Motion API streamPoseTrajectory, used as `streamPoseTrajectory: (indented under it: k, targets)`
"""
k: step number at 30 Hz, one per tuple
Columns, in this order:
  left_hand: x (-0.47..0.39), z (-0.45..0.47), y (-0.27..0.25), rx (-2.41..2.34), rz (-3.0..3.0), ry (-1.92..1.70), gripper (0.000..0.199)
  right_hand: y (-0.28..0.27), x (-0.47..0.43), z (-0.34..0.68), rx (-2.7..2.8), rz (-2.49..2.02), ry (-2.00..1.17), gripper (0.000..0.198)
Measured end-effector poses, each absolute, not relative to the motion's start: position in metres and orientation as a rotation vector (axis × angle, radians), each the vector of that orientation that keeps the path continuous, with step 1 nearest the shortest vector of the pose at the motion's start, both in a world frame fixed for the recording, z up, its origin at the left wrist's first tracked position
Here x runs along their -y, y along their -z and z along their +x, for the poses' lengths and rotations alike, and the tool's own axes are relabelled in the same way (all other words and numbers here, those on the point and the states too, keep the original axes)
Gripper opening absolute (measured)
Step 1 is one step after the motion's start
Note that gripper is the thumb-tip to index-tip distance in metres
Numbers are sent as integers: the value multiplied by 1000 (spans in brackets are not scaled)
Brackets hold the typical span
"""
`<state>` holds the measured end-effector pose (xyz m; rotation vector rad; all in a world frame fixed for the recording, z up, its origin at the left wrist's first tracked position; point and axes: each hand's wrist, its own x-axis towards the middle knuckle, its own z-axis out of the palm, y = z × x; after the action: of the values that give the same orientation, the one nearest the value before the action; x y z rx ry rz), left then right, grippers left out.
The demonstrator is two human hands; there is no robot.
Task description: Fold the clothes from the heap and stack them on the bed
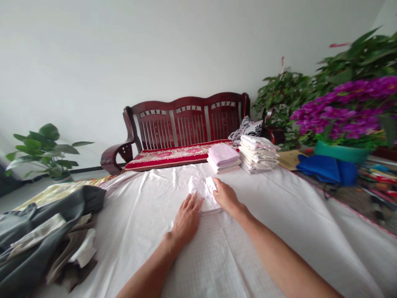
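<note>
Fabric [209, 203], white with small specks and folded compactly, lies midway across a wrinkled white cloth sheet [142, 231]. I see the person's left hand [187, 213] resting palm-down on its near left part, fingers extended, grasping nothing, while the right hand [226, 194] grips its right edge. Just beyond sits a short stack of folded pale pink and white cloth [223, 156], with a taller stack of folded white and cream cloth [259, 154] beside it on the right. Well apart, to the left, slumps a loose heap of dark grey and brown clothing [58, 236]. Behind everything stands a dark red-brown carved wooden bench [186, 122] with a red floral seat cover [173, 157].
</note>
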<state>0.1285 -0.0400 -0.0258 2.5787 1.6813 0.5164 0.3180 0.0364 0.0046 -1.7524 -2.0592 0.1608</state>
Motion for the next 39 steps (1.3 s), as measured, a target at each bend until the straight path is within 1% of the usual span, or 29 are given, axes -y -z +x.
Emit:
streamPoseTrajectory:
  k: [3,5,7,11,14,19,23,26,33,39]
  targets:
    - [46,128,19,-1659,2569,-489,63,-6,-34,319,2103,-1751,-90,45]
    - [46,126,14,-1633,2531,-528,55,-8,-32,319,2115,-1743,-41,41]
    - [39,123,10,-1618,2464,-614,46,-12,-29,317,2142,-1710,39,39]
    - [11,126,3,-1762,2290,-845,42,-11,-24,311,2242,-1488,171,42]
    - [-10,137,1,-1827,2337,-854,45,-3,-22,306,2333,-1406,137,50]
    - [-31,155,10,-1838,2471,-702,49,8,-21,305,2413,-1516,-28,60]
    - [-38,157,17,-1893,2452,-505,51,11,-22,308,2405,-1545,-51,59]
    - [-38,152,19,-1894,2449,-426,52,12,-24,313,2401,-1537,-51,58]
    - [-30,147,14,-1898,2405,-390,55,13,-22,324,2396,-1579,-74,59]
    - [-5,133,22,-2000,2329,-430,59,12,-27,328,2360,-1539,-86,56]
